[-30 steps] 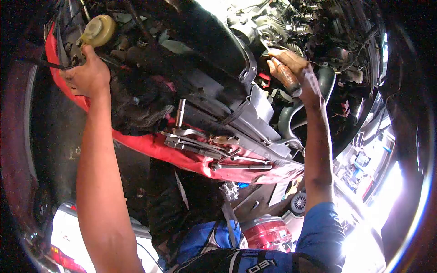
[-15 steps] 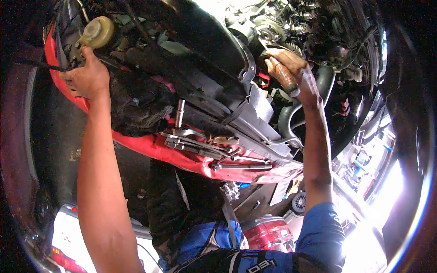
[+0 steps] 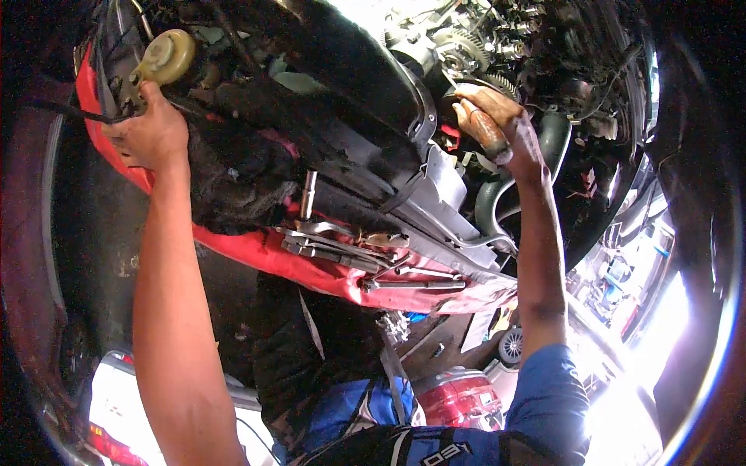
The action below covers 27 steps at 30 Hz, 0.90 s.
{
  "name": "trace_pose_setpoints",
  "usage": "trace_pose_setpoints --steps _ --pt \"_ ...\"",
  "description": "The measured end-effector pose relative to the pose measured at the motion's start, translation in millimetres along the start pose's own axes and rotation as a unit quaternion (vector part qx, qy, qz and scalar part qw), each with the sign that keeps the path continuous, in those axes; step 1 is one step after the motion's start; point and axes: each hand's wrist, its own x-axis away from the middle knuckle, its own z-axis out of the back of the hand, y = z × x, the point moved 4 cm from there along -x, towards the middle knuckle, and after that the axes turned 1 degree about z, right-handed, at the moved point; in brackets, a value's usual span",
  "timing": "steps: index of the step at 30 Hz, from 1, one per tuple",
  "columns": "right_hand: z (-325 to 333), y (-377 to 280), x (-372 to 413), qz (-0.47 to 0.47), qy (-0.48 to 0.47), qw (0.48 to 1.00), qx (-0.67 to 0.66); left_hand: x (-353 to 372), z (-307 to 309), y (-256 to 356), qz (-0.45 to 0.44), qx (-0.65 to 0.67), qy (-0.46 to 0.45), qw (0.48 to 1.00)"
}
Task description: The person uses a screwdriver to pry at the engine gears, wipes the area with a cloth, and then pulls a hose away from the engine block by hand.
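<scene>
At the upper left, my left hand (image 3: 155, 132) rests at the car's front edge, its thumb raised against the base of a round yellowish cap (image 3: 168, 56). Its fingers curl down, and what they grip is hidden. My right hand (image 3: 497, 116) is closed around the brown, worn handle (image 3: 488, 133) of a hand tool in the engine bay. The tool's thin shaft points up and left, beside a dark round part and toothed gears (image 3: 462, 48); its tip is hard to make out.
Wrenches (image 3: 334, 252) and an upright socket (image 3: 309, 194) lie on the red front panel (image 3: 256, 252). A curved grey hose (image 3: 488, 208) runs beside my right forearm. Dark cloth (image 3: 241, 182) lies near my left forearm. A wheel (image 3: 511, 345) and a red object (image 3: 458, 400) are below.
The tool's handle has shifted very slightly within my right hand's area. My left hand stays in almost the same place.
</scene>
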Motion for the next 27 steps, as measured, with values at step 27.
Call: trace_pose_setpoints --steps 27 --pt "-86.9 -87.9 190.4 -0.239 0.357 0.902 0.046 162.3 98.9 13.7 -0.411 -0.003 -0.239 0.879"
